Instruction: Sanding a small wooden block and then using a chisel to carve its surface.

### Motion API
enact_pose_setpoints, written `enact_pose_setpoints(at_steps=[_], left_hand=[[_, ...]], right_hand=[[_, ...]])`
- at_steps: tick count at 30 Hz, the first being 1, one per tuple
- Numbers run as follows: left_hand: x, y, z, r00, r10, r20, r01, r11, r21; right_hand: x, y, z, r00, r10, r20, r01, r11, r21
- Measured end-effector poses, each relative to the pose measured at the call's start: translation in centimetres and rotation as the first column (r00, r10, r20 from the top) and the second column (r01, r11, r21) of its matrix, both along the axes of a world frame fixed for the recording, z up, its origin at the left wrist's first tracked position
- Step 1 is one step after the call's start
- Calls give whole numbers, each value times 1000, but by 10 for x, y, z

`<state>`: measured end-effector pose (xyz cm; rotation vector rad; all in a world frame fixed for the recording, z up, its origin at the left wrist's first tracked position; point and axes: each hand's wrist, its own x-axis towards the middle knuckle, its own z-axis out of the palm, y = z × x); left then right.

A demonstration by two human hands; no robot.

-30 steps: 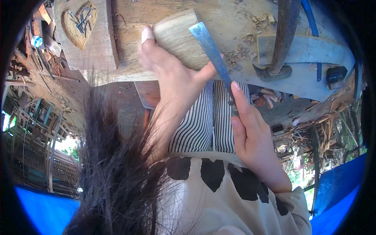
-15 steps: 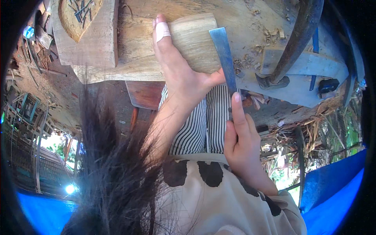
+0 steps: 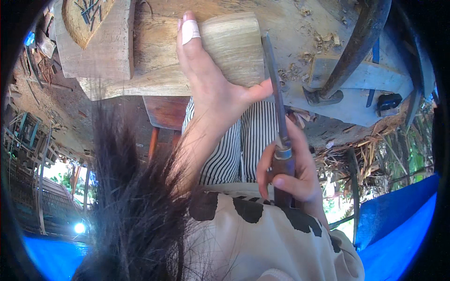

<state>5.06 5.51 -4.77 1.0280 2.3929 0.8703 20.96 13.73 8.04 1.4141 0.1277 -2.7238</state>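
Note:
A pale block of wood (image 3: 229, 44) lies on the worn wooden bench top. My left hand (image 3: 213, 86), a white wrap on one finger, grips it, the fingers along its left side and the thumb near its front right corner. In my right hand (image 3: 304, 173) is a chisel (image 3: 275, 84), held by its dark wooden handle. Its long metal blade points away from me, seen nearly edge-on, along the block's right side. The thumb tip of my left hand is right beside the blade; whether they touch, I cannot tell.
To the left, a thick board (image 3: 96, 63) has a hollow holding several dark nails. On the right lie a hammer-like tool (image 3: 323, 97) with a long dark handle, a small black object (image 3: 389, 102) and curled wood shavings (image 3: 293, 72). A reddish wooden seat (image 3: 166, 112) stands below the bench.
The chisel has turned from showing its broad face to nearly edge-on. My right hand has rolled over, so the handle now shows. My left hand still grips the block.

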Motion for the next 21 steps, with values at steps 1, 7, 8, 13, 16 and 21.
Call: enact_pose_setpoints(at_steps=[1,7,8,13,16,21], left_hand=[[1,1,0,1000,1,0,-1,1000,2],[2,1,2,1000,-16,-24,15,999,-33],[0,1,4,998,-41,-39,39,998,-49],[-4,-2,0,990,-101,-103,101,995,-4],[1,1,2,987,-115,-109,107,991,-82],[3,-1,2,995,-84,-60,81,996,-43]], right_hand=[[3,-3,-2,1000,1,0,-1,1000,2],[13,9,-11,990,-117,81,123,990,-71],[17,8,-12,990,-77,117,90,989,-119],[17,3,-19,707,565,425,-707,580,406],[19,-11,-36,729,465,503,-676,368,639],[8,-8,-50,748,460,478,-573,87,815]])
